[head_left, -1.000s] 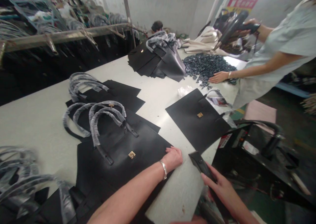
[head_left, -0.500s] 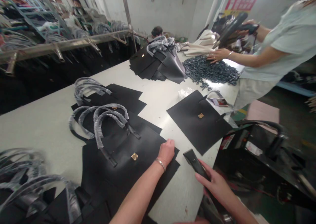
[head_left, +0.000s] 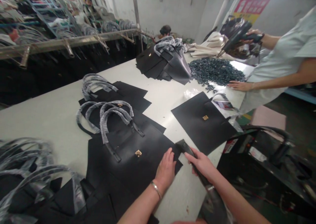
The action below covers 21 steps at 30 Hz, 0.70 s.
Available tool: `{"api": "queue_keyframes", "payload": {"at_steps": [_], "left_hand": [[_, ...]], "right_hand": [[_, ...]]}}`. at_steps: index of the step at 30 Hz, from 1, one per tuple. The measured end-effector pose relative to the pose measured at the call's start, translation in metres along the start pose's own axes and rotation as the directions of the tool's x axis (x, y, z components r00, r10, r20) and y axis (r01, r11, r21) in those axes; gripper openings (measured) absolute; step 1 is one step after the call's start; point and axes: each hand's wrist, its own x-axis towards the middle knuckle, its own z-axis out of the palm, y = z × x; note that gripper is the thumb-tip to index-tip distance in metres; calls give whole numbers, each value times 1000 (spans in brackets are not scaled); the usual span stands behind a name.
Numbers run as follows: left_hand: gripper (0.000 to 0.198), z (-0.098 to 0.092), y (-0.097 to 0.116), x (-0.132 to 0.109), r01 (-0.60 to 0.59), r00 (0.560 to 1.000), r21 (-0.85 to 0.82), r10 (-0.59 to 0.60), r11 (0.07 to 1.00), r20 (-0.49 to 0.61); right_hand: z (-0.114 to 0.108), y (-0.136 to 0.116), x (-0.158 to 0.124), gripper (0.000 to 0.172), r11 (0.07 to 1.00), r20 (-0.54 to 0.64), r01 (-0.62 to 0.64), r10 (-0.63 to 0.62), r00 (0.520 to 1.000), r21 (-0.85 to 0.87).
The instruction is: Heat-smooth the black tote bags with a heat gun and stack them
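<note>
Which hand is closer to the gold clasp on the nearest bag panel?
Left. The left hand rests on the black leather panel, below and to the right of the gold clasp. The right hand is farther right, past the panel's edge, gripping a black leather piece.

Heap of small dark pieces (head_left: 214,71), red wall poster (head_left: 250,7), cream fabric (head_left: 206,46) (table's far end), steel rack rail (head_left: 74,42)

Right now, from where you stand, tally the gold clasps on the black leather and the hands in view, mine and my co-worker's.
Gold clasps: 4
Your hands, left hand and right hand on a black leather strap: 2
Co-worker's hands: 2
Total: 8
</note>
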Motion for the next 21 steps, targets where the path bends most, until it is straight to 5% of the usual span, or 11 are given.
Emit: {"api": "queue_keyframes", "payload": {"at_steps": [4,8,12,18,21], "left_hand": [[34,-3,-3,5,8,1000,-71,-10,997,-22],[31,-1,-6,7,24,997,-119,-33,993,-72],[32,3,-6,8,39,993,-149,-55,988,-100],[32,2,-7,7,25,993,-186,-46,982,-111],[31,2,-7,7,34,992,-189,-56,981,-110]], "right_hand": [[-13,1,-4,60,1000,-59,22,-23,998,-20],[-27,21,-34,62,996,107,-18,27,994,-82],[-19,34,-52,58,993,225,-74,93,970,-88],[-4,31,-47,54,994,168,-58,73,983,-94],[-4,32,-50,55,991,235,-62,89,968,-119]]}}
